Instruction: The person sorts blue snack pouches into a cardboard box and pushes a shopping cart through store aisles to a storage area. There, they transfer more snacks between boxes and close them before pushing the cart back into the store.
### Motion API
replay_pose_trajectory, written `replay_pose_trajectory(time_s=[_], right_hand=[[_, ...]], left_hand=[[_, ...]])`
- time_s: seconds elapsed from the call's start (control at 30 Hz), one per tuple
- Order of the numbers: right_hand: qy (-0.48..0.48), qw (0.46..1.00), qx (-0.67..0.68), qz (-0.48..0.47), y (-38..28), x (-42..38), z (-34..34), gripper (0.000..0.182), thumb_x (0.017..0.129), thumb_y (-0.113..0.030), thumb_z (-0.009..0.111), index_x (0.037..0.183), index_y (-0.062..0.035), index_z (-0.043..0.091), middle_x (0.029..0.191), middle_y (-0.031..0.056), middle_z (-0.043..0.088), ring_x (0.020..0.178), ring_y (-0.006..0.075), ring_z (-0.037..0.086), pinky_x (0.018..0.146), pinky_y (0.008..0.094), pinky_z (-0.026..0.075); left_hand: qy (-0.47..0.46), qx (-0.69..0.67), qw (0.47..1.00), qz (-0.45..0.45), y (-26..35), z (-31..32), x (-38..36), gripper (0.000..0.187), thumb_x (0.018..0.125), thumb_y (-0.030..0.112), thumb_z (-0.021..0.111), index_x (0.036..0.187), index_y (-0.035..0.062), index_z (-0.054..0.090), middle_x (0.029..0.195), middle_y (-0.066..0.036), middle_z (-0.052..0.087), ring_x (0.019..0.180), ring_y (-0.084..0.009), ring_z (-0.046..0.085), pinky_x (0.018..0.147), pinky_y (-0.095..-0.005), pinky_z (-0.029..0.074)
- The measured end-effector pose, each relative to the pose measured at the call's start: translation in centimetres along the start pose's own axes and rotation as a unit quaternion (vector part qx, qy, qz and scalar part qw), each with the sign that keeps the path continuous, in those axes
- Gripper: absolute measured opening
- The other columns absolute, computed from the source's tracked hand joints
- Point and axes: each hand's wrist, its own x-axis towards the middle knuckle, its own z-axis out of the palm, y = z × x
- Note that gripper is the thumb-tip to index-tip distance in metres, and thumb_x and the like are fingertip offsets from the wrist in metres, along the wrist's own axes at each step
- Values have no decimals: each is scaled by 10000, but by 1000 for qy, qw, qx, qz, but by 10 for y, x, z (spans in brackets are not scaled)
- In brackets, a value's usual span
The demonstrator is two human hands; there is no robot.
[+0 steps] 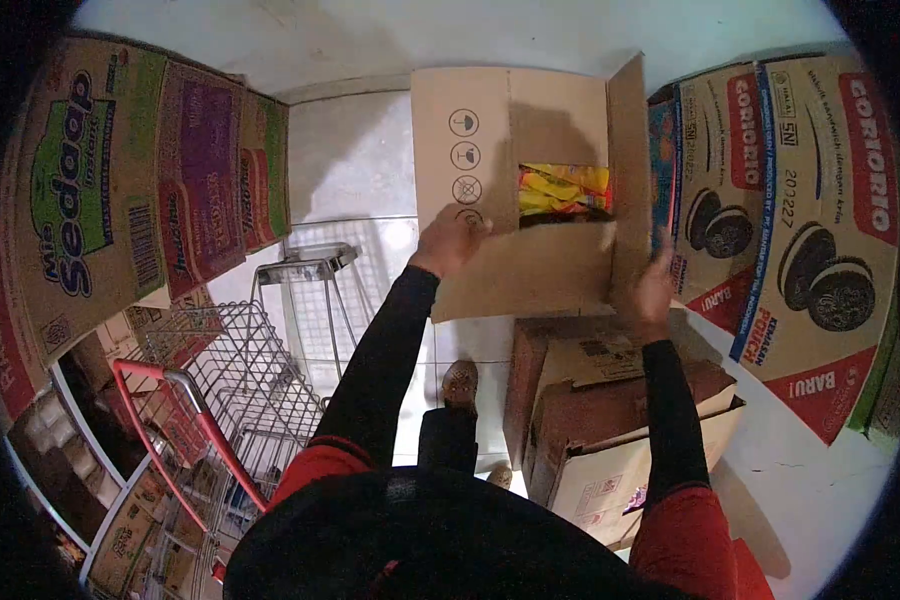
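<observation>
An opened cardboard box (565, 265) lies in front of me, its left flap (465, 120) folded outward and printed with handling symbols. Yellow and red packets (565, 188) show inside the box. My left hand (452, 247) is closed at the lower left edge of that flap, fingers bent over the cardboard. At the box's right side, my right hand (654, 292) holds the lower part of the right flap (627, 170), which stands up. Part of its grip is blurred and hidden.
Stacked cartons (620, 400) stand below the box, near my legs. Biscuit cartons (820, 200) are on the right, and noodle cartons (95, 200) on the left. A wire shopping cart (235, 345) and a metal stool (305, 262) stand at the left.
</observation>
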Motion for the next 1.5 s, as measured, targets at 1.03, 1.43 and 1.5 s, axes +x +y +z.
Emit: replay_pose_trajectory(time_s=[1.03, 1.43, 1.5], right_hand=[[-82, 993, 57, 67, 60, -17, 27, 335, 841, -309, 550, 948, 0, 624, 725, 193, 599, 644, 339, 576, 560, 412, 436], [120, 977, 29, -175, -2, 18, -161, 290, 763, -267, 627, 745, 21, 612, 691, 201, 574, 695, 374, 573, 598, 419, 454], [-40, 994, 71, -71, -37, 5, -235, 295, 711, -233, 668, 710, 56, 608, 693, 241, 576, 711, 400, 582, 620, 413, 463]], left_hand=[[274, 177, 942, 81, 73, 7, -104, 607, 775, 30, 466, 1352, 58, 281, 1417, -172, 206, 1324, -302, 169, 1063, -431, 194], [256, 164, 953, 10, 64, -177, -166, 239, 698, 164, 580, 569, -36, 599, 616, -255, 561, 659, -419, 576, 640, -460, 476], [268, 150, 952, 13, 75, -206, -211, 238, 700, 168, 578, 576, -34, 601, 621, -258, 559, 657, -416, 577, 634, -461, 473]])
